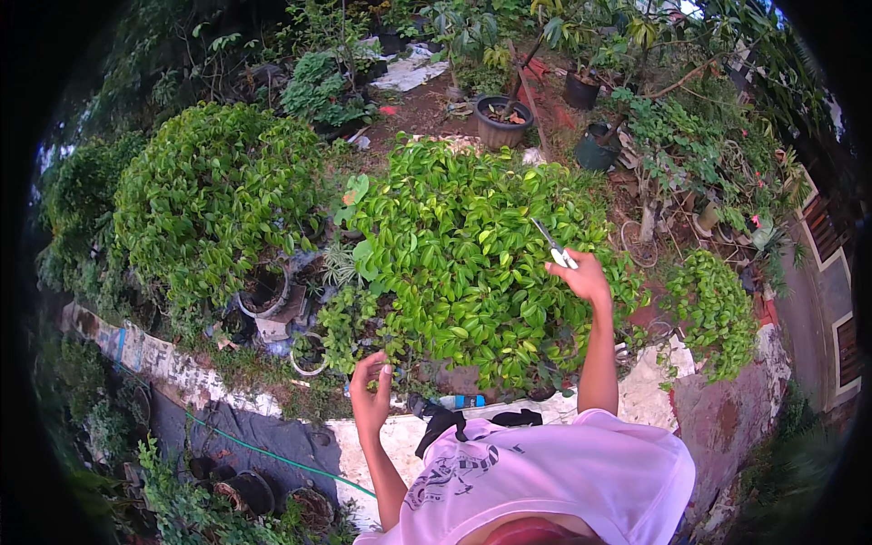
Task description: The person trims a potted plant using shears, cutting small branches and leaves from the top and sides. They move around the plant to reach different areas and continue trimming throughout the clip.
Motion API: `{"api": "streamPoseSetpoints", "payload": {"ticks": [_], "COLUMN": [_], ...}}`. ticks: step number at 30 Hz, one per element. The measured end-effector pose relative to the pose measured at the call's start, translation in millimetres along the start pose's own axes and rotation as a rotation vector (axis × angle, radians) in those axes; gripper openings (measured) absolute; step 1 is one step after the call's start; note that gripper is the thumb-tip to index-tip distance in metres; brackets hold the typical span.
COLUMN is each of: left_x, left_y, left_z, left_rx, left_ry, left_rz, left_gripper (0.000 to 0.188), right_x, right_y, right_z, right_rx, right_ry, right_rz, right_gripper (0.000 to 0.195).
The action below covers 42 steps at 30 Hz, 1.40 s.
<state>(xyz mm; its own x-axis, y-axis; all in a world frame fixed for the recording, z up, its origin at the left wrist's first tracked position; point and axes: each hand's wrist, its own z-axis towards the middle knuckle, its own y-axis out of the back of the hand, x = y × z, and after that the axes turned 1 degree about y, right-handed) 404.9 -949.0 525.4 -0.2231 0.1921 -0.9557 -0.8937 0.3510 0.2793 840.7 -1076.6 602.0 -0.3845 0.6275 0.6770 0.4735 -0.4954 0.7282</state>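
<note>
My right hand [584, 278] is closed around the white handles of a pair of scissors [563, 257]. Their metal blades point up and left above a dense, rounded leafy shrub [470, 266] with glossy green and yellowish leaves. Whether the blades touch a leaf, I cannot tell. My left hand [371, 392] is raised in front of me, fingers loosely curled and the thumb apart, with nothing visible in it. Nearest to that hand is a small light-green plant [347, 323], just beyond the fingertips. The shrub's base is hidden by its foliage.
Another rounded shrub [211, 204] grows at left, above a pale pot [269, 300]. A smaller bush [712, 313] is at right. Beyond stands a dark ribbed pot [502, 122]. A bottle [463, 401] lies near my waist, and a green hose [259, 449] crosses the lower left.
</note>
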Motion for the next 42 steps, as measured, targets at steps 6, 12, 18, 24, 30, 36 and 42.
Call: {"api": "streamPoseSetpoints", "payload": {"ticks": [6, 12, 18, 24, 30, 36, 42], "left_x": [-26, -41, -40, -43, -33, -28, -33], "left_y": [-36, -66, -66, -48, -45, -70, -87], "left_z": [-15, -28, -3, 69, 142, 174, 178], "left_rx": [-0.027, 0.086, 0.181, 0.241, 0.275, 0.293, 0.355], "left_ry": [-0.064, -0.042, -0.015, -0.079, -0.150, -0.282, -0.451], "left_rz": [-0.105, -0.336, -0.354, -0.266, -0.256, -0.170, 0.098], "left_gripper": [0.026, 0.028, 0.026, 0.027, 0.027, 0.034, 0.052], "right_x": [-7, 11, 18, 22, 22, 33, 38], "right_y": [11, 1, -2, 16, 8, -13, -27], "right_z": [-3, 12, 16, -13, -10, 7, 22], "right_rx": [0.059, 0.077, 0.068, 0.101, 0.020, -0.026, -0.002], "right_ry": [-0.016, -0.033, -0.108, -0.155, -0.229, -0.296, -0.317], "right_rz": [-0.077, -0.092, -0.095, -0.031, -0.054, -0.122, -0.080], "right_gripper": [0.056, 0.053, 0.049, 0.056, 0.052, 0.055, 0.056]}}
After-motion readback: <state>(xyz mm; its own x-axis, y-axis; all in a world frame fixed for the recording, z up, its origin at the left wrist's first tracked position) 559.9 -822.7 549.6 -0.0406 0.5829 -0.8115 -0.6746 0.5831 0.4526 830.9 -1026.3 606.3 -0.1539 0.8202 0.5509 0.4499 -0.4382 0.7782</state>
